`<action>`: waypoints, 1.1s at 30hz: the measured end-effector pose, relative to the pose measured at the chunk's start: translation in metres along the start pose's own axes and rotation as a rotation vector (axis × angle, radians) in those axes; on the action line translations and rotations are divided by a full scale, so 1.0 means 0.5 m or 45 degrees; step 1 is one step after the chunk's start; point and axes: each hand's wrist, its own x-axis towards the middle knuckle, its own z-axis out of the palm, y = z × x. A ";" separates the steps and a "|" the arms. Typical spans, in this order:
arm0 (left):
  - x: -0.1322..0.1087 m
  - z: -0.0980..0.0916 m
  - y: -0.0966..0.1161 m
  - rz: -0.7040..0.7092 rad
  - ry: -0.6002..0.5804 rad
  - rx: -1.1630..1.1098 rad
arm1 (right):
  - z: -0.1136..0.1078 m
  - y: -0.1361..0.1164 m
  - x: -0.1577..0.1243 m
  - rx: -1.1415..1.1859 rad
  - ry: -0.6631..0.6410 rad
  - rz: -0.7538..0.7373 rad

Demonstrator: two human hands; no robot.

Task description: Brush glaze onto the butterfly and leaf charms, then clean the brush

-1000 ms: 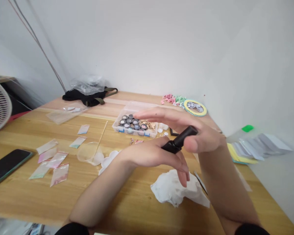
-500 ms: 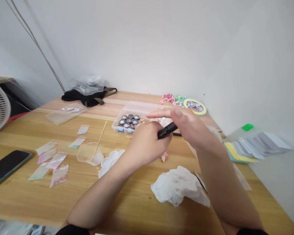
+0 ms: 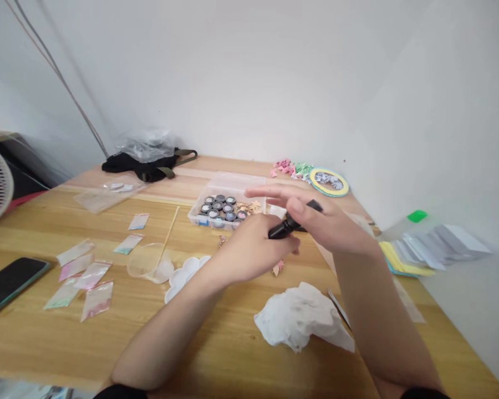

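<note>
My left hand point(image 3: 255, 244) is wrapped around a small black flashlight point(image 3: 288, 223), which points up and to the right. Behind its far end my right hand point(image 3: 316, 213) is stretched out, palm side towards the flashlight and fingers reaching left. Whether the palm touches it I cannot tell. Beneath the left hand a small pink piece point(image 3: 278, 268) lies on the table. A clear plastic box point(image 3: 249, 180) with round dark-rimmed jars and golden pieces stands open just beyond the hands. Partly behind my left forearm is a white flower-shaped palette point(image 3: 187, 274).
Crumpled white tissue point(image 3: 301, 318) lies in front of me. Small zip bags point(image 3: 97, 299), a clear cup point(image 3: 143, 260), a thin stick point(image 3: 170, 235) and a phone point(image 3: 12, 285) are on the left. A yellow ring point(image 3: 314, 180) and coloured scraps point(image 3: 285, 166) lie at the back.
The flashlight has tilted a little, and more of its far end shows against my right palm. My left fingers have shifted slightly on it. The view has moved slightly.
</note>
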 end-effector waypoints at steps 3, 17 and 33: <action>0.001 -0.004 0.003 -0.034 -0.248 -0.267 | -0.022 0.022 -0.004 0.227 -0.186 -0.065; 0.007 0.008 -0.002 0.182 0.487 0.442 | 0.039 -0.001 -0.011 0.077 0.399 0.224; -0.008 -0.015 0.011 0.076 -0.540 -0.169 | 0.011 0.007 -0.023 0.222 -0.167 -0.240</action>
